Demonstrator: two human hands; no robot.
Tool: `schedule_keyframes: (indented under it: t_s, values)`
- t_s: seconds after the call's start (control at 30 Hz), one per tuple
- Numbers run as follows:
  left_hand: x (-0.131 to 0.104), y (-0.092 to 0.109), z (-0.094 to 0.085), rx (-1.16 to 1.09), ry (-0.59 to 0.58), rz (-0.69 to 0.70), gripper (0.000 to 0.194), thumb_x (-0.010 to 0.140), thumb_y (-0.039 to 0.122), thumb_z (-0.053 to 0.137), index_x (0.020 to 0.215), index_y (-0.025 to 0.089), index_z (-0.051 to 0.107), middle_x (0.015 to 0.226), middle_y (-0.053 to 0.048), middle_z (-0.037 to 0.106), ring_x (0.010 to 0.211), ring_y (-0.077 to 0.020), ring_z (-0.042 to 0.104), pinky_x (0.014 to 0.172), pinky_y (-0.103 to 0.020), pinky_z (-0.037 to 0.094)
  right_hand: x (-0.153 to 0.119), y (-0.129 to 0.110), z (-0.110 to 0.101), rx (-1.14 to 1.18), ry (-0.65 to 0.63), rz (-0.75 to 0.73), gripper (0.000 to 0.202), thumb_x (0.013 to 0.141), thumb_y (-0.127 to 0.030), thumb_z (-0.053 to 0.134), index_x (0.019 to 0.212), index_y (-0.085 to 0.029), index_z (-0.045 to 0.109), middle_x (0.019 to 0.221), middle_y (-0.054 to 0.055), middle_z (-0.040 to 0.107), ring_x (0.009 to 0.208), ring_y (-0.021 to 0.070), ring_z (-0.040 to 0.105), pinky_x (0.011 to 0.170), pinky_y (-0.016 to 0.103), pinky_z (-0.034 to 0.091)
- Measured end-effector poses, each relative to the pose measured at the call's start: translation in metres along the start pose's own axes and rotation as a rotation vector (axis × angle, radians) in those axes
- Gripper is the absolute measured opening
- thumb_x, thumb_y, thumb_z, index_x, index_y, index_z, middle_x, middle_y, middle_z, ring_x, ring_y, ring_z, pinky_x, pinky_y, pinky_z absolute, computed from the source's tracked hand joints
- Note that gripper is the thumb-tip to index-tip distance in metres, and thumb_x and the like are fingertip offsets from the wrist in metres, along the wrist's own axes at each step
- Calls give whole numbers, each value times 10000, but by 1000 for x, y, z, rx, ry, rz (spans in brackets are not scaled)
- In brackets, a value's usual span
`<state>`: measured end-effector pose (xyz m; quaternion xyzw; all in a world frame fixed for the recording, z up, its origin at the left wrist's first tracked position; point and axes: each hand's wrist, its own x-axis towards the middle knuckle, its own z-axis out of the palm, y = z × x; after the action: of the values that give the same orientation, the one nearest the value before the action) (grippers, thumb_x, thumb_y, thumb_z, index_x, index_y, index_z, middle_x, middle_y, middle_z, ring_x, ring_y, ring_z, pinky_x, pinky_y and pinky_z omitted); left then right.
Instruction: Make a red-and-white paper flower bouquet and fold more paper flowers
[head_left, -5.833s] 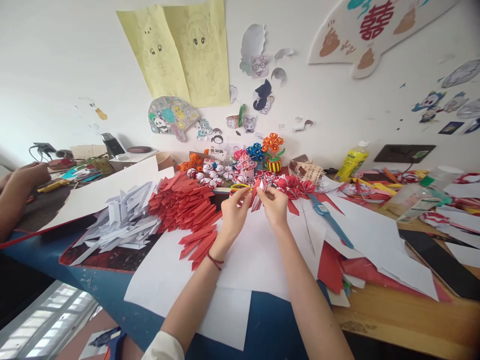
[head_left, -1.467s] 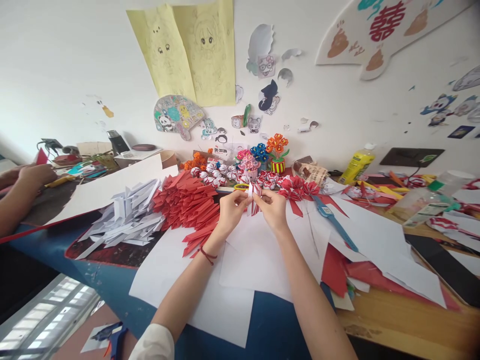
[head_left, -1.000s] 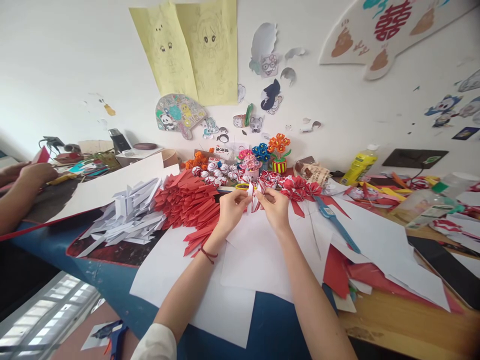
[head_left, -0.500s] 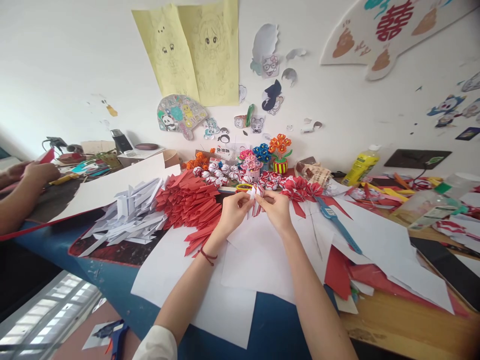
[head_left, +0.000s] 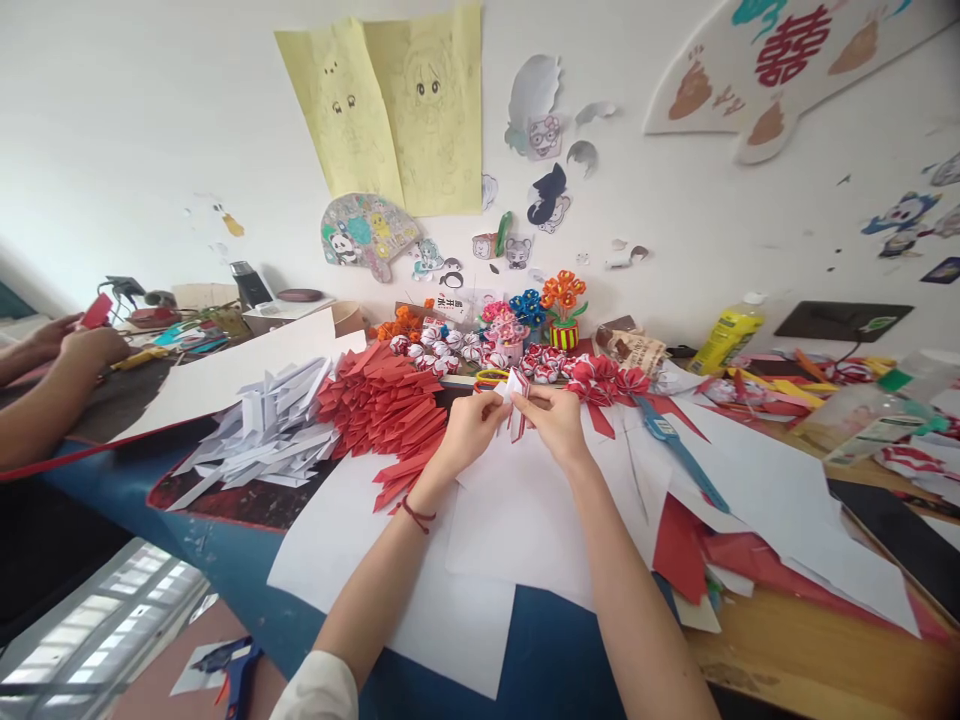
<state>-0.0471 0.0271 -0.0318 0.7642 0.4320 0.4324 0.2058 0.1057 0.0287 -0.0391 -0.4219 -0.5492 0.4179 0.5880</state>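
Observation:
Between my hands is a small folded paper piece [head_left: 517, 388] in white with red stripes, held upright over white sheets [head_left: 551, 520]. My left hand [head_left: 474, 428] pinches its left side with thumb and forefinger. On the opposite side, the fingertips of my right hand [head_left: 556, 422] are closed on the same piece. Left of my left wrist lies a heap of folded red paper strips [head_left: 382, 405], with a pile of folded white strips [head_left: 277, 430] beyond it. Red-and-white paper balls [head_left: 546, 362] sit just behind my hands.
A co-worker's hands [head_left: 94, 345] hold red paper at far left. Paper flowers in a striped pot [head_left: 564, 335] stand by the wall. To the right are a blue watch [head_left: 679, 450], a yellow bottle [head_left: 727, 335] and a black phone [head_left: 900, 525]. A glue gun [head_left: 240, 675] lies lower left.
The folded piece has turned slightly in my fingers and shows a broader white face at its top. My hands stay in nearly the same place. The view has shifted a little.

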Motion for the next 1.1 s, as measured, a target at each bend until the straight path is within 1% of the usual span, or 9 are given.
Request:
schedule_keyframes:
  t_s: [0.1, 0.17, 0.27, 0.37, 0.43, 0.53, 0.67, 0.93, 1.1]
  values:
    - [2, -1, -6, 48, -37, -1, 277, 898, 344, 526, 725, 157, 632, 609, 19, 584, 561, -94, 461, 563, -201, 329, 0, 1, -1, -19, 44, -30, 431, 673, -497, 734, 858, -108, 742, 622, 24, 625, 518, 125, 497, 471, 240, 401]
    - [2, -2, -10, 127, -11, -30, 266, 925, 357, 491, 812, 178, 653, 703, -2, 658, 633, -120, 546, 602, -213, 357, 2, 2, -4, -27, 119, -62, 410, 694, -492, 717, 851, -114, 742, 595, 12, 605, 506, 121, 484, 463, 235, 390]
    - [1, -8, -13, 428, 8, -62, 228, 926, 359, 508, 878, 197, 661, 859, -47, 701, 803, -186, 607, 659, -257, 373, 6, 4, -9, -62, 263, -114, 386, 698, -501, 709, 780, -125, 730, 556, -3, 570, 490, 119, 468, 448, 232, 371]
    - [-2, -14, -11, 751, -117, -18, 192, 878, 352, 595, 870, 175, 669, 938, -102, 679, 930, -252, 583, 741, -316, 380, 8, 8, -12, -101, 328, -154, 392, 698, -526, 702, 727, -135, 714, 548, -5, 559, 487, 123, 468, 442, 235, 366]
    - [-4, -17, -8, 858, -208, 14, 176, 871, 321, 604, 886, 157, 665, 949, -123, 667, 953, -270, 569, 783, -347, 374, 9, 11, -12, -110, 324, -158, 403, 702, -540, 696, 723, -137, 711, 551, -1, 563, 485, 124, 468, 436, 236, 363]
    - [-4, -18, -4, 898, -285, 31, 146, 895, 236, 544, 890, 146, 658, 918, -131, 667, 943, -274, 570, 799, -372, 364, 8, 12, -10, -107, 301, -151, 414, 708, -552, 689, 708, -138, 703, 560, 8, 574, 480, 122, 465, 427, 236, 350]
    - [-3, -18, -2, 890, -323, 24, 170, 899, 178, 502, 850, 154, 664, 885, -128, 677, 933, -271, 587, 795, -374, 368, 7, 9, -8, -95, 305, -153, 395, 696, -528, 708, 728, -134, 713, 561, 6, 568, 479, 118, 451, 428, 235, 348]
    - [-6, -18, 0, 866, -357, -45, 177, 919, 257, 499, 917, 153, 643, 937, -120, 680, 897, -240, 613, 739, -315, 412, 4, 3, -7, -98, 257, -132, 389, 707, -522, 694, 747, -136, 727, 494, -24, 485, 447, 102, 389, 434, 239, 339]
    - [-5, -22, 5, 851, -355, -77, 207, 949, 252, 449, 937, 145, 626, 958, -130, 661, 919, -241, 599, 791, -333, 415, 5, 4, -7, -97, 247, -152, 373, 701, -488, 711, 807, -132, 744, 520, -19, 501, 469, 106, 401, 445, 236, 332]
